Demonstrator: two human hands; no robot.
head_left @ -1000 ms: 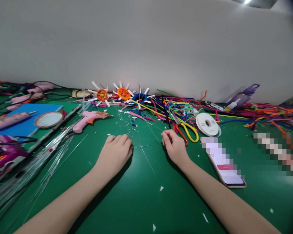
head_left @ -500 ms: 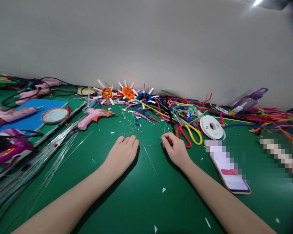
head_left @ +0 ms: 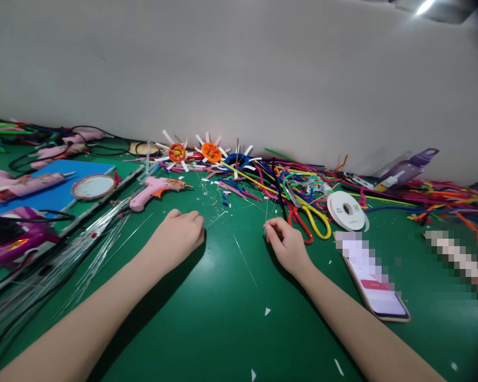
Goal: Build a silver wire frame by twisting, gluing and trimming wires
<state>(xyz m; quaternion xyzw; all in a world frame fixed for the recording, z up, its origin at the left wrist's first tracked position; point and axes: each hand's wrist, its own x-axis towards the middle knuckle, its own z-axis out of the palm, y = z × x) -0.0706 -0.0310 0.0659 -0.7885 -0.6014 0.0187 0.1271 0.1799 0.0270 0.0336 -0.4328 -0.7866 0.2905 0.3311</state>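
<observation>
My left hand (head_left: 179, 234) rests on the green table (head_left: 223, 329) with its fingers curled under; what they hold, if anything, is hidden. My right hand (head_left: 287, 243) lies a little to the right, thumb and fingers pinched together on what looks like a thin clear strand (head_left: 267, 209) rising from the fingertips. More clear strands (head_left: 245, 260) lie loose between the hands. A pink glue gun (head_left: 155, 189) lies just beyond my left hand. Red and yellow scissors (head_left: 308, 220) lie just beyond my right hand.
Three pinwheel-like craft pieces (head_left: 211, 153) stand by the wall, beside a heap of coloured pipe cleaners (head_left: 295, 178). A white ribbon spool (head_left: 346, 210), a phone (head_left: 376, 284) and a purple bottle (head_left: 406, 168) are at the right. A bundle of clear strands (head_left: 51, 260), a blue board (head_left: 43, 193) and more glue guns lie at the left.
My left hand has slid left, away from my right hand, widening the gap between them. My right hand has stayed in place, still pinched.
</observation>
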